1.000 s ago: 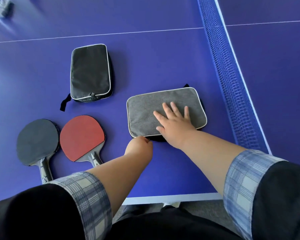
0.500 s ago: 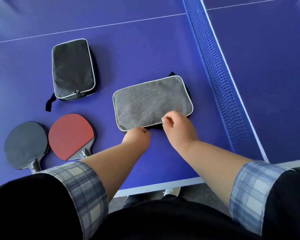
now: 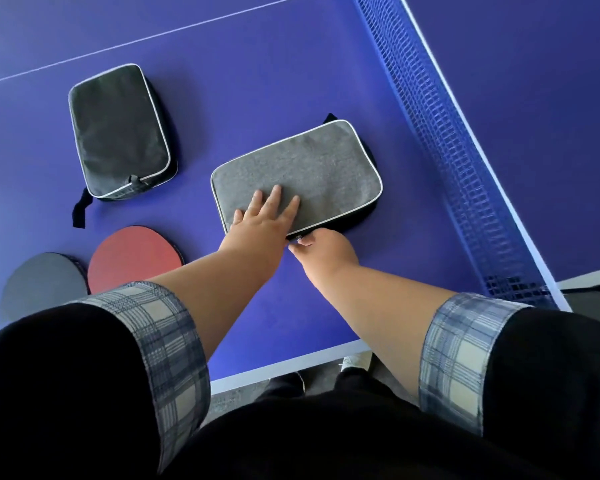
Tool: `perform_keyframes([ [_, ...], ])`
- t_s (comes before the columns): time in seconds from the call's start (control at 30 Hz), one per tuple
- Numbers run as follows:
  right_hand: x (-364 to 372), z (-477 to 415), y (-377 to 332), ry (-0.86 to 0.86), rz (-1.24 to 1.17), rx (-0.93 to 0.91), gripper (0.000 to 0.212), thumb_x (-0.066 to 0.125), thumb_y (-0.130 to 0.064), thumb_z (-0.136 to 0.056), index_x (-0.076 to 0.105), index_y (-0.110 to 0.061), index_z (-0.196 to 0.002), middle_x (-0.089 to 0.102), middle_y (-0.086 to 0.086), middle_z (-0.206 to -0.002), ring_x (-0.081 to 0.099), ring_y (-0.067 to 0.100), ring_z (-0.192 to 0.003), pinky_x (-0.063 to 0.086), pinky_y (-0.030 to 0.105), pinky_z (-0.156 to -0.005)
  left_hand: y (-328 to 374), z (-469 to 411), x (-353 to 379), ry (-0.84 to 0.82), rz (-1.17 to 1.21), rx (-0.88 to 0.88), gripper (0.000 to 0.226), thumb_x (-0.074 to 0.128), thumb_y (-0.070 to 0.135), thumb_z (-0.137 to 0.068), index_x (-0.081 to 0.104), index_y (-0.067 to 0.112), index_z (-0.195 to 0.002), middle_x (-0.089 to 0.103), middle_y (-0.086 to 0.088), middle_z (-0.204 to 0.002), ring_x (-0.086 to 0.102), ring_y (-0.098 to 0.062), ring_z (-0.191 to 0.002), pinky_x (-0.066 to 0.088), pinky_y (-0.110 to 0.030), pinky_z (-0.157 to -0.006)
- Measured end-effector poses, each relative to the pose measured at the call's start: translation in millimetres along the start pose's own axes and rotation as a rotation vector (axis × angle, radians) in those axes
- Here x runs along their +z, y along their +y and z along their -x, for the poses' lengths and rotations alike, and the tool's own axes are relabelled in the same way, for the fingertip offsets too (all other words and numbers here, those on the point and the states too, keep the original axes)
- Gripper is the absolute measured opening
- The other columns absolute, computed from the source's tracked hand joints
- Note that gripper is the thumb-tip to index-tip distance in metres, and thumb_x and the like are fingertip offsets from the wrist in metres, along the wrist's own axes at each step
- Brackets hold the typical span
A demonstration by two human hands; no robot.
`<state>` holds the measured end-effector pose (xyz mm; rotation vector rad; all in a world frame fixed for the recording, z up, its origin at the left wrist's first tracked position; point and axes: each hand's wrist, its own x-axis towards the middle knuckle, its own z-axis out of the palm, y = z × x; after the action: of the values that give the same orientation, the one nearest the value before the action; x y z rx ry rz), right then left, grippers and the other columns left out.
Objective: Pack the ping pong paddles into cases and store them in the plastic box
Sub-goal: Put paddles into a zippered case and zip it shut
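A grey case with white piping lies flat on the blue table. My left hand rests flat on its near left part, fingers spread. My right hand pinches the small zipper pull at the case's near edge. A black case lies zipped to the far left, its strap trailing toward me. Near the left edge lie a red-faced paddle and a black-faced paddle; my left sleeve hides their handles.
The blue net runs diagonally along the right side of the table. The table's white near edge is just below my forearms, with floor and shoes under it. No plastic box is in view.
My left hand has gone from a fist at the case's near edge to flat on top. My right hand has come off the top and now pinches the zipper pull.
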<state>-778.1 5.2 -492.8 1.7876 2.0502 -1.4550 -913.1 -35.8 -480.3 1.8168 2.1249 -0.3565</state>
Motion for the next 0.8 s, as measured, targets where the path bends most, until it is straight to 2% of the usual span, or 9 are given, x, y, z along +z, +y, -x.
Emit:
perform_keyframes([
  [0.07,7.1,2.5,-0.5,0.152,-0.15,0.038,0.017,0.07,-0.039,-0.09,0.068,-0.023,-0.098,0.072,-0.008,-0.101,0.067,0.017,-0.092,0.044,0.027,-0.067,-1.0,-0.8,3.0,0.022,0.004,0.004,0.077,0.049,0.032,-0.103,-0.004,0.033,-0.157,-0.007,-0.001,-0.167,-0.001,-0.032,-0.152,0.019,-0.051,-0.119],
  [0.1,10.0,4.5,-0.4,0.223,-0.233,0.053,0.018,0.073,-0.036,-0.088,0.064,-0.024,-0.097,0.069,-0.008,-0.099,0.065,0.015,-0.089,0.043,0.028,-0.066,-2.1,-1.8,3.7,0.027,0.01,0.006,0.076,0.049,0.033,-0.103,-0.004,0.033,-0.158,-0.007,-0.001,-0.167,-0.001,-0.032,-0.152,0.02,-0.05,-0.118],
  [0.2,18.8,5.2,1.4,0.262,-0.306,0.066,0.025,0.074,-0.034,-0.088,0.062,-0.022,-0.107,0.066,-0.002,-0.111,0.066,0.017,-0.096,0.054,0.036,-0.079,-5.3,-5.5,6.1,0.031,0.031,0.016,0.078,0.051,0.03,-0.102,-0.004,0.033,-0.157,-0.006,0.0,-0.167,0.0,-0.032,-0.152,0.021,-0.05,-0.118],
  [0.37,20.6,-1.2,-7.4,0.292,-0.155,0.084,0.023,0.065,-0.039,-0.094,0.071,-0.019,-0.103,0.064,0.004,-0.115,0.066,0.027,-0.099,0.054,0.041,-0.084,-6.3,-4.4,7.2,0.043,0.052,0.031,0.075,0.048,0.035,-0.103,-0.003,0.034,-0.157,-0.005,0.001,-0.166,0.0,-0.032,-0.152,0.021,-0.053,-0.119],
  [0.43,22.4,0.9,-8.6,0.27,-0.117,0.08,0.023,0.059,-0.036,-0.097,0.068,-0.018,-0.106,0.068,0.003,-0.114,0.065,0.029,-0.104,0.053,0.041,-0.084,-5.8,-4.3,5.3,0.027,0.025,0.024,0.085,0.055,0.027,-0.1,-0.009,0.038,-0.155,-0.008,0.003,-0.166,0.0,-0.031,-0.153,0.024,-0.054,-0.117],
  [0.53,18.5,6.7,-4.2,0.221,0.042,0.054,0.02,0.049,-0.033,-0.102,0.061,-0.017,-0.107,0.069,0.004,-0.109,0.064,0.03,-0.102,0.046,0.035,-0.071,-4.2,-1.2,0.2,-0.033,-0.055,0.021,0.106,0.061,0.009,-0.091,-0.02,0.047,-0.148,-0.013,0.003,-0.164,-0.002,-0.031,-0.152,0.034,-0.054,-0.111],
  [0.6,5.4,7.8,3.1,0.242,0.134,0.058,0.019,0.047,-0.029,-0.104,0.06,-0.016,-0.109,0.067,0.005,-0.111,0.063,0.03,-0.103,0.044,0.036,-0.069,-6.3,2.3,-3.2,-0.073,-0.091,0.014,0.111,0.06,0.004,-0.087,-0.022,0.049,-0.147,-0.017,0.002,-0.164,-0.003,-0.032,-0.152,0.039,-0.054,-0.106],
  [0.8,-49.5,12.0,34.2,0.33,0.352,0.054,0.016,0.053,-0.021,-0.102,0.059,-0.01,-0.11,0.065,0.01,-0.111,0.06,0.032,-0.104,0.042,0.037,-0.069,-25.7,14.1,0.4,-0.046,-0.184,0.052,0.104,0.053,0.004,-0.089,-0.022,0.046,-0.149,-0.017,-0.003,-0.163,0.001,-0.035,-0.151,0.042,-0.053,-0.103],
])
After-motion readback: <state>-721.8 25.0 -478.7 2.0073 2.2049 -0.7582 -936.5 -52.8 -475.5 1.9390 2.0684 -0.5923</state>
